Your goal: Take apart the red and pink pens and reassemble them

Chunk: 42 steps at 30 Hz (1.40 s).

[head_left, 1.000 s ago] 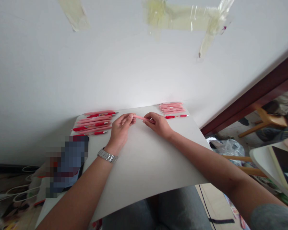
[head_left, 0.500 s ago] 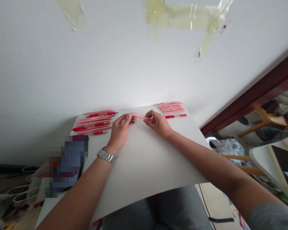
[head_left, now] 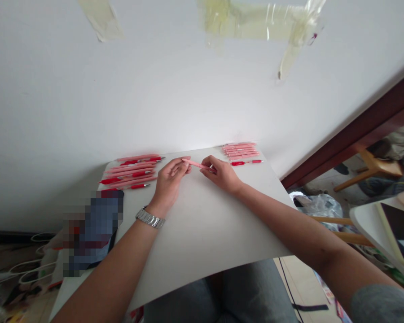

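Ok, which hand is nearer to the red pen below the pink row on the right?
Right. The right hand, holding a pink pen, is just left of the red pen; the left hand is farther left, at the pink pen's other end.

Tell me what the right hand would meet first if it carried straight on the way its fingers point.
Most likely the left hand: the pink pen held in the right hand reaches its fingers in the picture, though depth there is hard to judge.
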Tool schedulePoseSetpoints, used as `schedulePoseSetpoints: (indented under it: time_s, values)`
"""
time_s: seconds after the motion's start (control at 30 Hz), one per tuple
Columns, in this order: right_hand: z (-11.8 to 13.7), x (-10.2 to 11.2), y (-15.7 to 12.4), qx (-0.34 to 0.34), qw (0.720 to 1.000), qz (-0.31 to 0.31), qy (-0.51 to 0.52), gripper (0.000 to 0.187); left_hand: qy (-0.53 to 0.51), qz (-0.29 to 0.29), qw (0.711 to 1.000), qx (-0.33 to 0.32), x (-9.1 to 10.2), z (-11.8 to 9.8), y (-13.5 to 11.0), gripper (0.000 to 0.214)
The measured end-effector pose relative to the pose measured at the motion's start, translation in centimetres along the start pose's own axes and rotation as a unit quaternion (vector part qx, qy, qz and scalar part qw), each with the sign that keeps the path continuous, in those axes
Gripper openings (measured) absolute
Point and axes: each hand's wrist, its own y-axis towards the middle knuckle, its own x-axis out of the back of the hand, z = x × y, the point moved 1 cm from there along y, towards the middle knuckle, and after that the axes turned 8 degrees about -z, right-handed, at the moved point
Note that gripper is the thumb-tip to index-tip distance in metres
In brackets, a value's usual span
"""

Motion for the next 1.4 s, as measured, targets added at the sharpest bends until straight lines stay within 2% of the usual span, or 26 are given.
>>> schedulePoseSetpoints:
  time_s: [0.17,0.37,0.57,0.87,1.0,1.2,1.4]
  values:
    - [0.51,0.06,-0.09,-0.005,1.000,-0.006,-0.010,0.019,-0.008,-0.001,1.000,0.002,-0.09,-0.11,-0.01,0.030]
    - [0.58,0.06,-0.08,0.030,0.999,-0.006,-0.012,0.033,-0.004,0.000,1.000,-0.005,-0.21,-0.29,-0.03,0.031]
    - [0.35,-0.09,-0.11,0.042,0.998,-0.026,-0.024,0.027,-0.007,-0.005,1.000,-0.003,-0.22,-0.29,-0.03,0.028]
    - [0.11,-0.23,-0.22,0.032,0.999,-0.018,-0.008,0.014,-0.001,-0.006,1.000,0.003,-0.31,-0.40,-0.08,0.030]
    - [0.31,-0.22,-0.22,0.031,0.999,-0.019,-0.025,0.018,-0.004,-0.004,1.000,0.002,-0.30,-0.38,-0.05,0.030]
    - [0.74,-0.17,-0.10,0.078,0.995,-0.022,-0.060,0.033,0.000,0.006,1.000,-0.005,-0.29,-0.55,-0.13,0.027]
    - [0.56,-0.16,-0.16,0.057,0.996,-0.029,-0.058,0.025,-0.001,0.003,1.000,-0.005,-0.35,-0.53,-0.16,0.026]
